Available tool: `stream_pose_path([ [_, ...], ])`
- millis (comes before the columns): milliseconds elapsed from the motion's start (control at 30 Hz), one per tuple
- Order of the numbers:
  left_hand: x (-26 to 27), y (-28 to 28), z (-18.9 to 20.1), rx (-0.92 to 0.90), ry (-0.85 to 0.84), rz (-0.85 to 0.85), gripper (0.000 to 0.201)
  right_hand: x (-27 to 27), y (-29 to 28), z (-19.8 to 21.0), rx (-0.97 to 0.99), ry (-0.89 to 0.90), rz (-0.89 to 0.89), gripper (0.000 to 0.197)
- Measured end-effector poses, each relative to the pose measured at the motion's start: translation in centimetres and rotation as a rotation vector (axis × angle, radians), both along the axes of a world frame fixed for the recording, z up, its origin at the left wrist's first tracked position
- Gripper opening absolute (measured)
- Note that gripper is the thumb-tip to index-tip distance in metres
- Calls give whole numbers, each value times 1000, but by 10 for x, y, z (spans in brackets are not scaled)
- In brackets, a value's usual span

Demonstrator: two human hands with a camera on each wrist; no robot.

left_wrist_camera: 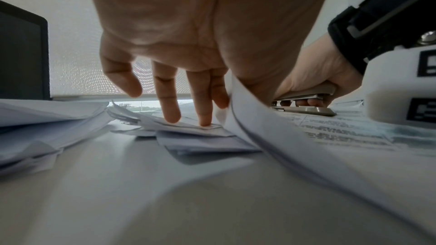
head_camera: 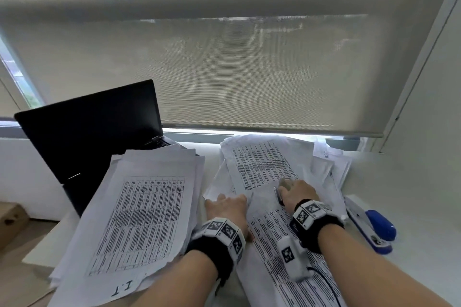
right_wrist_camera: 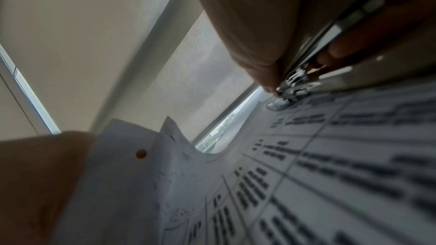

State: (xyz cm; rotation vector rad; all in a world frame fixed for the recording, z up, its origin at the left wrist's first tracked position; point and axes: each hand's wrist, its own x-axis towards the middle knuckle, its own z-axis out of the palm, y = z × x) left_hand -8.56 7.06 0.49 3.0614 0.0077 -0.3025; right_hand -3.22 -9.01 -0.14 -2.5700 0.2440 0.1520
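So the right grip (head_camera: pixel 298 193) is clenched around a small beige stapler (head_camera: pixel 280 188), with the fingers curled under its top arm. The stapler's base sits on a printed sheet (head_camera: pixel 282 239) near its far end, about mid-surface (head_camera: pixel 411 194). The left grip (head_camera: pixel 228 207) is just beside it and released. Its fingers (left_wrist_camera: pixel 168 103) are straight, and the tips press down on some loose papers (left_wrist_camera: pixel 188 129). The sheet's left edge curls up against that palm. Off to the left a messy stack of printouts (head_camera: pixel 139 212) lies over a black laptop (head_camera: pixel 87 137). More pages (head_camera: pixel 262 159) are piled up by the window blind (head_camera: pixel 224 70). A blue stapler (head_camera: pixel 379 227) lies off to the right, apart from both grips.
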Motion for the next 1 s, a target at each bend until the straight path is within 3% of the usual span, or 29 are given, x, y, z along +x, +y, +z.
stream_pose_path([
  [167, 6, -4, -3, -17, -2, 18, 58, -8, -6, -3, -1, -69, 3, 28],
  [433, 18, -3, -1, 18, 85, -75, 85, -8, -9, -3, 80, -124, -4, 26],
  [633, 19, -5, -3, 41, 89, -80, 81, 2, -4, 0, 44, -83, 13, 20],
  [767, 20, -6, -1, 48, 106, -77, 86, 2, -2, 6, 35, -79, 43, 34],
  [867, 20, -6, -2, 49, 112, -68, 87, 2, -5, 5, 57, -88, 47, 21],
  [1000, 21, -5, -4, 34, 99, -60, 87, -3, -12, -1, 111, -116, 29, 29],
])
